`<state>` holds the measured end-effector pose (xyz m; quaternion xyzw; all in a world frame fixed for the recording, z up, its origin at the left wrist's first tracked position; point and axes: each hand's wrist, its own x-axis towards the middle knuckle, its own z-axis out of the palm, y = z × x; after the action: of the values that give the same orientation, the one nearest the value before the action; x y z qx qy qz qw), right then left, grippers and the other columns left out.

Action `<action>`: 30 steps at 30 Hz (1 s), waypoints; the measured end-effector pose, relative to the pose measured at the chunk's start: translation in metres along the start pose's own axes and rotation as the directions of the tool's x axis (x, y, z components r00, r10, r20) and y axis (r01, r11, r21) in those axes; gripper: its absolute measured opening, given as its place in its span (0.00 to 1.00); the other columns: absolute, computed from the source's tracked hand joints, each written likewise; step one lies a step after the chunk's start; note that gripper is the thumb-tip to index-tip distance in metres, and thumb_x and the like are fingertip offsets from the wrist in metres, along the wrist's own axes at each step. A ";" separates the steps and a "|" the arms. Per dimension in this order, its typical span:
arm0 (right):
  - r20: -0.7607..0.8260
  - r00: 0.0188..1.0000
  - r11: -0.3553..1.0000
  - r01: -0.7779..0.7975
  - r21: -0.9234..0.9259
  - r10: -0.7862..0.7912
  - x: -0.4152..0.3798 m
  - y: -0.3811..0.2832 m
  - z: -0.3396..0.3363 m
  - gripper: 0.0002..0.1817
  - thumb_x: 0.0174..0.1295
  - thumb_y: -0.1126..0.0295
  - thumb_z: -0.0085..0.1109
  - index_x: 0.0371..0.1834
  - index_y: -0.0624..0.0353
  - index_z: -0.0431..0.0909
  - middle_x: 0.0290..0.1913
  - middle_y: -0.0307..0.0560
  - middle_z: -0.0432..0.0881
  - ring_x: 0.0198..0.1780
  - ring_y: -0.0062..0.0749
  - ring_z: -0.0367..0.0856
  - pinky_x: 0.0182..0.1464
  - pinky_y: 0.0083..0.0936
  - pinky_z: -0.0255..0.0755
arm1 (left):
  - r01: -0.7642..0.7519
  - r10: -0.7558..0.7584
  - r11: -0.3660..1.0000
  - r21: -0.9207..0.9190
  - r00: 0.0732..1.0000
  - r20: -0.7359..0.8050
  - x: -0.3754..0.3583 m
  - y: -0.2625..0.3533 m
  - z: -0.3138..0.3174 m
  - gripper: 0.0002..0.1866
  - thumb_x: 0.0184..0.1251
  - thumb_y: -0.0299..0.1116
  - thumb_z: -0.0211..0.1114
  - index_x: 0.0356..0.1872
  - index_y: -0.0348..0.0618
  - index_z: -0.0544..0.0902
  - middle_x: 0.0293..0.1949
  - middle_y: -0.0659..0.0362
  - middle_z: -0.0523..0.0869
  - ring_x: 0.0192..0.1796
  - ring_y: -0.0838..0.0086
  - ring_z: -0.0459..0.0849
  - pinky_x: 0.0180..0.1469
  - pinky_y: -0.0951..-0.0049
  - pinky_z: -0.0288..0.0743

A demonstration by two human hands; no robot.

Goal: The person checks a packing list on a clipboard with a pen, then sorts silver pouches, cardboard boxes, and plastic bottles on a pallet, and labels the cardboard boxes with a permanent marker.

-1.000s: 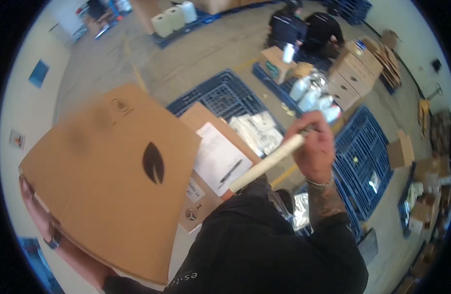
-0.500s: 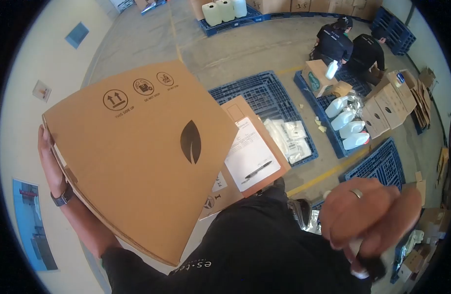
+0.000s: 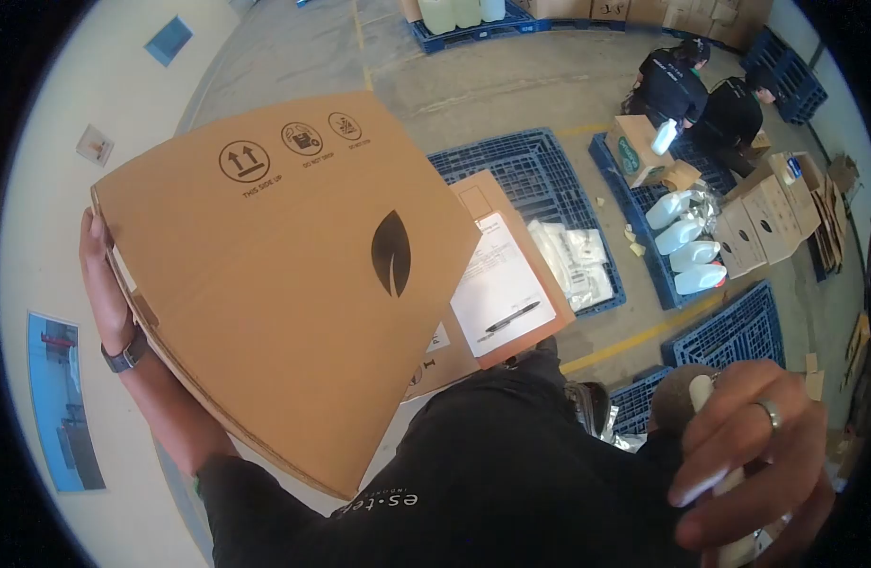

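My left hand grips the left edge of a large flat cardboard box, with the fingers wrapped round its side. The box is tilted and printed with handling symbols and a black leaf; it leans along my left forearm. At the lower right, my right hand is closed around a pale, curved-edged thing, mostly hidden by the fingers. Partly behind the box is a brown clipboard with a printed sheet and a black pen on top. It rests on another cardboard box.
Blue pallets stand on the floor ahead, one holding white plastic packets. To the right, another pallet carries several jugs and open cartons. Two people in dark shirts crouch beyond it. A wall runs along the left.
My right hand has shifted right and turned, showing more of the pale thing. The view has shifted slightly; my left hand keeps its hold on the cardboard box.
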<state>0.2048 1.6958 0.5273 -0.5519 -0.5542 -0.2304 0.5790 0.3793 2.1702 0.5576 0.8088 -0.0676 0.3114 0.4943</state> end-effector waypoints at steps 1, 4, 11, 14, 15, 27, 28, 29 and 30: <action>0.000 1.000 1.000 -0.001 0.009 0.001 0.000 -0.003 -0.004 0.11 0.61 0.62 0.66 0.42 0.54 0.81 0.34 0.49 0.86 0.27 0.29 0.84 0.23 0.17 0.78 | 0.023 -0.023 0.999 -0.033 1.000 0.007 -0.001 0.002 0.001 0.26 0.74 0.50 0.51 0.58 0.35 0.72 0.53 0.55 0.77 0.57 0.71 0.72 0.62 0.68 0.64; 0.205 0.827 0.852 -0.505 -0.138 0.524 -0.016 -0.024 -0.040 0.18 0.61 0.55 0.64 0.48 0.54 0.81 0.32 0.47 0.84 0.24 0.26 0.80 0.22 0.17 0.72 | 0.004 -0.004 1.000 0.001 0.999 0.036 -0.002 0.002 -0.003 0.25 0.74 0.47 0.51 0.59 0.34 0.71 0.54 0.54 0.76 0.58 0.69 0.72 0.63 0.68 0.63; -0.121 0.849 0.791 -0.524 -0.315 0.514 0.017 0.059 0.010 0.22 0.58 0.81 0.59 0.57 0.62 0.72 0.48 0.47 0.77 0.41 0.27 0.82 0.43 0.23 0.77 | -0.326 0.299 0.928 0.177 0.940 0.165 0.014 0.006 -0.007 0.24 0.73 0.33 0.50 0.66 0.32 0.67 0.67 0.49 0.69 0.72 0.64 0.63 0.73 0.63 0.53; -0.111 0.993 0.982 -0.049 -0.182 0.029 0.024 0.096 0.036 0.20 0.59 0.72 0.62 0.55 0.58 0.72 0.38 0.48 0.78 0.37 0.44 0.81 0.40 0.36 0.74 | -0.321 0.301 0.933 0.161 0.944 0.137 0.007 0.014 0.005 0.24 0.73 0.33 0.50 0.66 0.32 0.67 0.67 0.50 0.69 0.72 0.64 0.62 0.74 0.64 0.50; -0.087 0.996 0.992 0.007 -0.130 -0.018 0.027 0.096 0.036 0.21 0.59 0.70 0.62 0.56 0.57 0.72 0.40 0.48 0.77 0.38 0.45 0.80 0.41 0.36 0.74 | -0.315 0.297 0.936 0.156 0.946 0.128 0.005 0.012 0.001 0.24 0.73 0.33 0.50 0.66 0.32 0.67 0.67 0.50 0.69 0.72 0.64 0.62 0.74 0.64 0.50; -0.206 0.977 0.836 0.153 0.527 -0.049 0.044 0.058 0.105 0.14 0.69 0.66 0.56 0.51 0.64 0.76 0.43 0.55 0.82 0.42 0.45 0.82 0.43 0.31 0.76 | -0.281 0.273 0.954 0.105 0.958 0.088 0.010 -0.009 -0.008 0.25 0.74 0.36 0.47 0.67 0.33 0.67 0.69 0.51 0.68 0.72 0.65 0.63 0.74 0.65 0.50; -0.207 0.977 0.837 0.151 0.526 -0.046 0.046 0.057 0.106 0.14 0.69 0.66 0.56 0.51 0.64 0.76 0.43 0.55 0.82 0.42 0.45 0.82 0.43 0.31 0.76 | -0.269 0.261 0.957 0.108 0.962 0.082 0.009 -0.009 -0.009 0.25 0.75 0.36 0.46 0.68 0.33 0.66 0.70 0.51 0.68 0.73 0.65 0.62 0.75 0.65 0.50; -0.197 0.980 0.803 0.137 0.579 -0.025 0.048 0.057 0.108 0.14 0.69 0.66 0.56 0.52 0.64 0.76 0.43 0.55 0.82 0.43 0.46 0.82 0.43 0.32 0.76 | -0.267 0.259 0.958 0.108 0.962 0.085 0.009 -0.009 -0.009 0.25 0.75 0.36 0.46 0.68 0.33 0.66 0.70 0.51 0.68 0.73 0.65 0.62 0.75 0.65 0.50; -0.188 0.982 0.765 0.122 0.633 -0.001 0.049 0.056 0.110 0.14 0.69 0.66 0.57 0.52 0.63 0.76 0.43 0.55 0.82 0.43 0.46 0.82 0.44 0.33 0.76 | -0.259 0.251 0.961 0.097 0.964 0.088 0.008 -0.010 -0.010 0.25 0.75 0.37 0.46 0.68 0.33 0.66 0.70 0.51 0.67 0.73 0.65 0.62 0.75 0.65 0.50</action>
<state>0.2255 1.8267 0.5254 -0.2797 -0.5638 -0.0943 0.7714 0.3858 2.1856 0.5577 0.8299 -0.1728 0.3450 0.4029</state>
